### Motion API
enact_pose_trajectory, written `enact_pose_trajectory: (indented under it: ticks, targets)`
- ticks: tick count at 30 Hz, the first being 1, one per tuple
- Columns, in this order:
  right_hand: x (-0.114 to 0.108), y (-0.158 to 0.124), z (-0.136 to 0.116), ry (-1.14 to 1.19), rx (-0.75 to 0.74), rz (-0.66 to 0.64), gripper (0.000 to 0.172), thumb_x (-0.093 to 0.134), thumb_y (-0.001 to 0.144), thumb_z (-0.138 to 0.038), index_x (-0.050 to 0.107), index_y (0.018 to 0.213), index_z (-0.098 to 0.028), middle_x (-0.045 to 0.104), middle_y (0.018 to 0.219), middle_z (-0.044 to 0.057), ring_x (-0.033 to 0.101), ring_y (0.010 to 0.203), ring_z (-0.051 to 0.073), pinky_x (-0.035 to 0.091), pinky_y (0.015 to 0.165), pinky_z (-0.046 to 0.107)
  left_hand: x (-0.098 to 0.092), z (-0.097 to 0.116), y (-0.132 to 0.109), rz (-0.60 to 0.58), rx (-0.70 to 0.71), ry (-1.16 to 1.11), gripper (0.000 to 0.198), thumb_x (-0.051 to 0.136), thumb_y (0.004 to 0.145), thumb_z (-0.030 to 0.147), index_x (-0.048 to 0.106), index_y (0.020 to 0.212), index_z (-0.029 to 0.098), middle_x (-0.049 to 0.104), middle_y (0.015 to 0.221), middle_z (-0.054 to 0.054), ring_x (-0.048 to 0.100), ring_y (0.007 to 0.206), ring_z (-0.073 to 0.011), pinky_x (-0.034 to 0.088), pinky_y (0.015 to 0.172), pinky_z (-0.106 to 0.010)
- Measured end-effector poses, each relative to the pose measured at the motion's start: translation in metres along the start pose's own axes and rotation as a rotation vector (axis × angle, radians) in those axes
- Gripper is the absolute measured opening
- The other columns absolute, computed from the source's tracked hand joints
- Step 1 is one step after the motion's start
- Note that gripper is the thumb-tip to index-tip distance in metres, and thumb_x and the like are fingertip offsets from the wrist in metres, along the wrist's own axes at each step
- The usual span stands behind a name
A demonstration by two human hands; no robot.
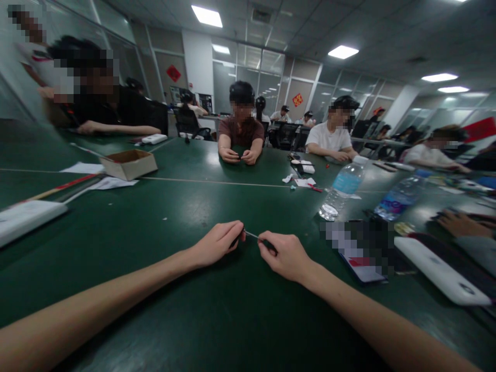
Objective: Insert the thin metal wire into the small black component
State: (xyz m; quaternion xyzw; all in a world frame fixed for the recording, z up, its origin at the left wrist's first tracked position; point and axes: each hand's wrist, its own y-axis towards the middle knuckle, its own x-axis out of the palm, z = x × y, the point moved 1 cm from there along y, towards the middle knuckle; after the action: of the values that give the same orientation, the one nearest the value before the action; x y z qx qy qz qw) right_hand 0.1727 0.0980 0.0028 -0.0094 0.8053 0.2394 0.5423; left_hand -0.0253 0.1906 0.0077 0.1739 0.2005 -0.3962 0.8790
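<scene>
My left hand (219, 244) and my right hand (284, 256) are close together above the dark green table (163, 227), pinching a thin wire (251, 235). A short bright metal stretch of the wire shows between my hands. Its darker, possibly sheathed ends disappear into my fingers, so the full length is hidden. Near my right hand lies a pixelated phone-like object (360, 253).
A clear water bottle (343, 186) and a second bottle (401, 196) lie on the table to the right. A white case (442, 268) sits at right, beside a co-worker's hand (461, 225). A cardboard box (129, 165) stands at left. Several co-workers sit around the table.
</scene>
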Motion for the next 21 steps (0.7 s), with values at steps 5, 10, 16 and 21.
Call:
enact_pose_trajectory:
  ticks: [5, 10, 16, 21]
  targets:
    - [-0.0004, -0.0001, 0.0, 0.011, 0.002, -0.011, 0.013, 0.048, 0.094, -0.025, 0.059, 0.1, -0.02, 0.057, 0.07, -0.002, 0.051, 0.059, 0.01, 0.037, 0.06, 0.023, 0.0002, 0.0007, 0.0, -0.005, 0.003, -0.004, 0.049, 0.024, 0.1, 0.047, 0.059, 0.087, 0.016, 0.045, 0.055, 0.005, 0.044, 0.051, -0.0109, 0.036, 0.055, -0.024]
    - [-0.0001, 0.0003, 0.0002, 0.001, 0.008, -0.008, 0.014, 0.048, 0.094, -0.026, 0.059, 0.1, -0.02, 0.057, 0.069, -0.002, 0.051, 0.059, 0.011, 0.036, 0.06, 0.023, 0.0005, -0.0018, 0.0005, -0.001, 0.009, -0.003, 0.049, 0.023, 0.1, 0.047, 0.059, 0.087, 0.016, 0.045, 0.055, 0.005, 0.044, 0.051, -0.0109, 0.036, 0.055, -0.024]
    - [-0.0019, 0.0008, -0.0007, 0.018, 0.01, -0.02, 0.017, 0.047, 0.095, -0.028, 0.06, 0.102, -0.02, 0.058, 0.071, -0.002, 0.052, 0.059, 0.01, 0.038, 0.06, 0.023, -0.0003, 0.0002, -0.0001, -0.005, 0.007, -0.012, 0.048, 0.024, 0.1, 0.047, 0.059, 0.086, 0.016, 0.045, 0.055, 0.005, 0.044, 0.052, -0.0109, 0.036, 0.056, -0.024]
    - [-0.0031, 0.0004, -0.0015, 0.008, 0.005, -0.006, 0.024, 0.044, 0.097, -0.032, 0.063, 0.105, -0.02, 0.062, 0.075, 0.001, 0.056, 0.064, 0.012, 0.04, 0.063, 0.023, -0.0003, 0.0018, -0.0001, -0.017, 0.004, -0.022, 0.049, 0.022, 0.1, 0.047, 0.058, 0.087, 0.016, 0.045, 0.055, 0.005, 0.045, 0.053, -0.0116, 0.037, 0.057, -0.025]
